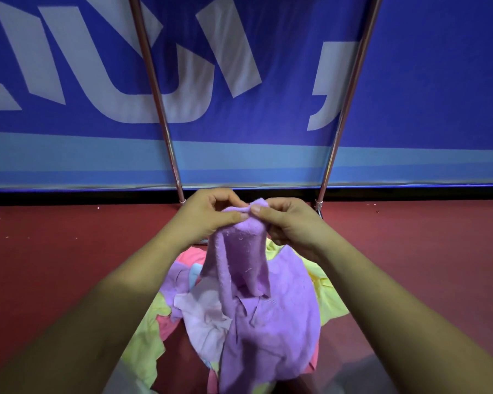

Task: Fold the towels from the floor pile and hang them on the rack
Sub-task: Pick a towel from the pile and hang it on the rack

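Both hands, left (pixel 208 214) and right (pixel 285 223), pinch a purple towel (pixel 239 260) over the pile (pixel 151 336) on red floor (pixel 54 251); rack (pixel 160 95) stands before a blue banner (pixel 439 81).

the rack's (pixel 165 123) two metal poles run out past the top edge, and most of its foot is hidden behind the left hand (pixel 208 214) and the right hand (pixel 289 223), some of whose fingers are lost behind the pinched edge of the purple towel (pixel 239 257). that towel hangs over much of the pile (pixel 143 336), covering the towels beneath, and its lower end is cut off by the bottom edge. the white letters (pixel 120 106) on the blue banner (pixel 268 132) are cropped at the top and left, too partial to read.
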A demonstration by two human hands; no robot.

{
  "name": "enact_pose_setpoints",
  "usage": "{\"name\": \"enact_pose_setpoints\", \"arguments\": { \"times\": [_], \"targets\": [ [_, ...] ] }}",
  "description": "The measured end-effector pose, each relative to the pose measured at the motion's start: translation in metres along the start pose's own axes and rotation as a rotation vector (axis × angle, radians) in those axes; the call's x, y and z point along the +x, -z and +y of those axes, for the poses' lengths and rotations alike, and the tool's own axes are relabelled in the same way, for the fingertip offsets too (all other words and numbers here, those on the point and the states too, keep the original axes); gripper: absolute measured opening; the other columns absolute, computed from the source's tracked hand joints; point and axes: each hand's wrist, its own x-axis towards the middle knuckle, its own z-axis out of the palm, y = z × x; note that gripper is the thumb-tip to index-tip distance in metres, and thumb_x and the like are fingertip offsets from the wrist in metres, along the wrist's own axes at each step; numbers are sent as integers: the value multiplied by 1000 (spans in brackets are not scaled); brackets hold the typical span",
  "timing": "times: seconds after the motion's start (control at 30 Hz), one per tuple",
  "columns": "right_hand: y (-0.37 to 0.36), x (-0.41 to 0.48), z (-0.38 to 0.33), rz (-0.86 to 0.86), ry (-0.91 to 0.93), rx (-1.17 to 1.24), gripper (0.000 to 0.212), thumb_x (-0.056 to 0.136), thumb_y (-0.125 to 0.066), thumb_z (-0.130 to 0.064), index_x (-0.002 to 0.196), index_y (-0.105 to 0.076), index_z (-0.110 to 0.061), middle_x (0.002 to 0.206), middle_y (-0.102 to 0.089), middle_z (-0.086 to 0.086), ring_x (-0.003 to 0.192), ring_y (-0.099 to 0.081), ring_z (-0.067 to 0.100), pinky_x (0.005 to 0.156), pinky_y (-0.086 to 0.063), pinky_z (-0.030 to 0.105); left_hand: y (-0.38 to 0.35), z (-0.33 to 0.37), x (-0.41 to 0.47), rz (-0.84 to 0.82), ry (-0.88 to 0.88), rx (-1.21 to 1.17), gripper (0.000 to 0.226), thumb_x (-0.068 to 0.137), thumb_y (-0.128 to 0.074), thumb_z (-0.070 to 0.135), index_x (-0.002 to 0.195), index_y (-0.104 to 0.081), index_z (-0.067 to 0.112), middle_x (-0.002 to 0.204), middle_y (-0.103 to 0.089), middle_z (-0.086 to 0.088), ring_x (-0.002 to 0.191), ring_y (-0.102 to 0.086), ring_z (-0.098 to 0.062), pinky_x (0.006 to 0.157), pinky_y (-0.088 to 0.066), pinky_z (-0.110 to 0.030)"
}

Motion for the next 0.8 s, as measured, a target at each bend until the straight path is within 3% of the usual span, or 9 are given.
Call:
{"name": "enact_pose_setpoints", "arguments": {
  "times": [0.1,0.23,0.37,0.47,0.57,0.7,0.8],
  "targets": [
    [0,-5,3,19,-4,-54,12,93,-69,-12,82,-69,-7,56,-32,0,52,-21,14,50,-14,27,3,0,-5,20,-105,216,14,74,-78,18,83,-78,28,76,-63,13,71,-57,1,68,-42,-15],
    [-8,-13,0,38,-17,-40,34,93,-71,-23,96,-66,11,52,-38,-9,52,-21,15,53,-13,31,2,2,-12,18,-105,212,23,79,-80,7,80,-74,29,78,-70,9,72,-59,2,69,-44,-14],
    [-12,-19,-8,238,50,-43,11,93,-69,-11,86,-69,-3,49,-44,-10,43,-31,9,46,-24,22,-1,-2,-17,-12,-12,52,18,80,-80,6,92,-67,9,78,-68,-6,70,-59,-13,66,-46,-22],
    [-9,-25,-19,283,94,-52,16,94,-68,-9,78,-68,-10,49,-45,-8,44,-30,11,45,-24,22,-3,-16,-24,-48,42,147,20,84,-79,17,74,-61,14,62,-52,5,60,-43,-8,52,-35,-21],
    [-6,-30,-39,329,126,-76,17,95,-67,-8,77,-66,-11,50,-49,-8,43,-35,10,45,-29,21,2,-34,-30,-100,64,269,36,86,-78,25,62,-52,18,58,-38,12,59,-32,-6,53,-26,-26],
    [10,-31,-76,430,185,-75,17,96,-65,-11,80,-67,-12,60,-55,-4,46,-40,9,48,-32,22,19,-47,-32,-97,147,400,42,76,-76,41,65,-58,6,59,-43,7,58,-36,-9,56,-29,-29],
    [24,-29,-103,522,245,-96,15,95,-66,-14,80,-69,-15,67,-58,1,50,-43,15,50,-36,25,35,-47,-31,-84,192,418,44,75,-75,40,71,-61,-2,61,-48,1,58,-42,-10,57,-34,-28]
  ]
}}
